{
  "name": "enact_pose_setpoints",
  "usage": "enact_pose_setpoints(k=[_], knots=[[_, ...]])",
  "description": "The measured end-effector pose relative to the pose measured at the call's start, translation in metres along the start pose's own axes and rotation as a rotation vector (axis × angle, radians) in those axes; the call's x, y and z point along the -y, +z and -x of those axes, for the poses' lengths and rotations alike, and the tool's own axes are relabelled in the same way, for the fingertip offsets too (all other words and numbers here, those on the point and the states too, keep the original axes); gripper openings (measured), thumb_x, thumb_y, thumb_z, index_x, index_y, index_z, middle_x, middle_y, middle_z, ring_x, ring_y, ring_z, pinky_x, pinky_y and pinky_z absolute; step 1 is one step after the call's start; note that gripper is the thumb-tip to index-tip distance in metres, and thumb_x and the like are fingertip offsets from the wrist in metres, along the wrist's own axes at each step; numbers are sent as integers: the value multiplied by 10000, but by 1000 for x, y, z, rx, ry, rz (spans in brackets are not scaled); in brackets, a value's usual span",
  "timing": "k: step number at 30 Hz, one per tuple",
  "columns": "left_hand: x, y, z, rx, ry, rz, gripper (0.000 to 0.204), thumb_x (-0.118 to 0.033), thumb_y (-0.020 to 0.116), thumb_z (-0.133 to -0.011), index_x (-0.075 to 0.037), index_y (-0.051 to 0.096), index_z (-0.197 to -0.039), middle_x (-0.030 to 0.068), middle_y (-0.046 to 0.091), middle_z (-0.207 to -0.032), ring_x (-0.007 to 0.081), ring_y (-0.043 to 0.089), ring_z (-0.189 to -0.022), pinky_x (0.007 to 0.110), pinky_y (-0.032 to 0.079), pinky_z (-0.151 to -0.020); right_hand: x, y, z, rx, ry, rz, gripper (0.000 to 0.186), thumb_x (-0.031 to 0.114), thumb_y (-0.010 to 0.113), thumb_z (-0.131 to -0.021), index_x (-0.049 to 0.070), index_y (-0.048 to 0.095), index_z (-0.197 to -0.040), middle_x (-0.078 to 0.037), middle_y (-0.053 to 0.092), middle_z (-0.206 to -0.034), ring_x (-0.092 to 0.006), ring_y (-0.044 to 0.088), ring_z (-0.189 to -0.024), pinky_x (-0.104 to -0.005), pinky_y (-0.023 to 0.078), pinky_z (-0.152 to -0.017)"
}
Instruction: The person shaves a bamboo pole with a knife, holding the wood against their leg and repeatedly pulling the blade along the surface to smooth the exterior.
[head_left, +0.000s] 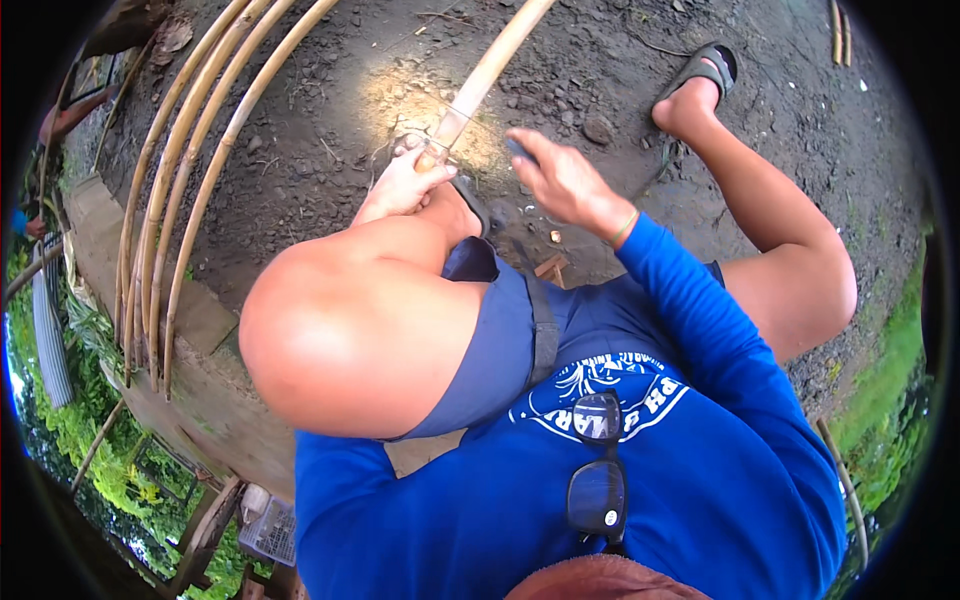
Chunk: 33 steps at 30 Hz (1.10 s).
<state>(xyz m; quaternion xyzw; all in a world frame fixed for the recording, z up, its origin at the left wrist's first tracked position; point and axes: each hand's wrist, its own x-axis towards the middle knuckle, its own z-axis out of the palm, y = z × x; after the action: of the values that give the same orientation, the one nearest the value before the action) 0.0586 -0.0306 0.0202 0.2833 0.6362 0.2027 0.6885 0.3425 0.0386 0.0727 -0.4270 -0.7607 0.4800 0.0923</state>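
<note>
The left hand [405,187] is closed around the near end of a pale bamboo pole [490,75], its thumb stretched across toward the right; the fingers and the hidden pole end overlap so closely that the exact wrap is hard to make out. The right hand [570,185], just beside, is partly closed, back upward, with a small dark object [518,148] between thumb and forefinger. Most of that object is covered by the fingers, so its kind cannot be told. A thin line crosses the pole above the left hand, too fine to identify.

The pole sits ahead of the person, above the left foot's sandal [477,205], mostly hidden behind the shin. Its long axis slants from the left hand up and to the right, and the far end is cut off by the upper edge. Around its lower part lies a light tan patch on the dark, stony ground [330,200]. Farther left, several bamboo poles [205,192] stand out in a curved row, their upper ends cut off too.
</note>
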Motion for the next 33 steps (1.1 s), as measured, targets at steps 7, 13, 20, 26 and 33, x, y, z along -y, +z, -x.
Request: enact_pose_setpoints(k=[7, 13, 20, 26, 33], knots=[[20, -8, -12, -41, 45, -147, 190, -198, 765, -934, -79, 617, -920, -28, 564, -690, 72, 513, -589, 288, 412, -536, 8, 15, 41, 125, -36, -38, 487, 137, 588, -1068, 54, 540, -1545, -321, 720, -1176, -509, 692, -1095, -542, 558, -925], [3, -4, -10, 8, 83, -287, 251, -247, 771, -933, -39, 635, -899, 16, 606, -720, 129, 570, -652, 353, 460, -597, 9, 14, 48, 80, -129, 37, 467, 107, 601, -1021, 80, 603, -1487, -307, 715, -928, -493, 699, -852, -587, 541, -765], [20, -6, -14, 97, 127, -119, 218, -202, 756, -930, -53, 610, -868, 13, 592, -717, 113, 551, -659, 349, 434, -587, 20, 40, -1, 42, -162, -33, 420, 108, 588, -1039, 58, 627, -1454, -332, 706, -992, -523, 695, -863, -586, 560, -755], [21, -9, -14, 197, 22, 97, 143, -126, 719, -942, -68, 612, -867, -11, 585, -699, 78, 533, -599, 310, 409, -522, 9, 2, 81, 7, -75, -5, 416, 110, 586, -1046, 83, 635, -1459, -327, 710, -985, -524, 699, -896, -567, 573, -770], [27, -14, -17, 169, -7, 41, 124, -126, 702, -939, -88, 603, -874, -22, 542, -676, 77, 501, -582, 287, 399, -536, 14, 36, 5, 48, -157, -8, 438, 108, 598, -1041, 107, 629, -1478, -327, 709, -984, -523, 697, -895, -573, 565, -769]])
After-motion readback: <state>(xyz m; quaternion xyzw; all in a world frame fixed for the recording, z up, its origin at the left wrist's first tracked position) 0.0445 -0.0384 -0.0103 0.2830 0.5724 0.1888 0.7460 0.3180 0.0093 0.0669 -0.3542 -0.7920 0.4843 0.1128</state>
